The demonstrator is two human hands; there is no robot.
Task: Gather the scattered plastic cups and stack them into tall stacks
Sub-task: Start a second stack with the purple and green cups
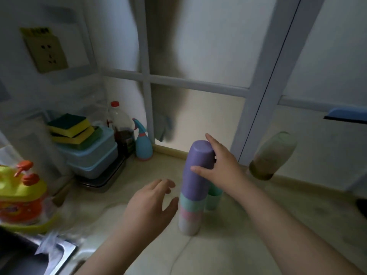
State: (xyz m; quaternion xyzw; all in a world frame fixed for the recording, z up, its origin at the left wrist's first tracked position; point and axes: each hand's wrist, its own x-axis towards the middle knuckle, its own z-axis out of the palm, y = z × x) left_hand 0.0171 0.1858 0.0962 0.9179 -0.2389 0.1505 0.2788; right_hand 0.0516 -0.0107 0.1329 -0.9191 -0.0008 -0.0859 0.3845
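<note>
A tall stack of upturned plastic cups (191, 207) stands on the beige countertop (228, 245), with a purple cup (195, 167) on top, then mint, pink and white ones below. My right hand (220, 165) grips the purple cup near its top, thumb in front and fingers behind. My left hand (153, 205) hovers open just left of the stack, not touching it. A green cup (213, 197) stands right behind the stack, mostly hidden by it and by my right wrist.
At the back left are blue lidded boxes (95, 153) with sponges (69, 126) on a metal tray, a dark sauce bottle (121, 128) and a blue spray bottle (143, 143). A yellow detergent bottle (21, 195) and sink (49, 253) lie left. A jar (272, 155) stands right.
</note>
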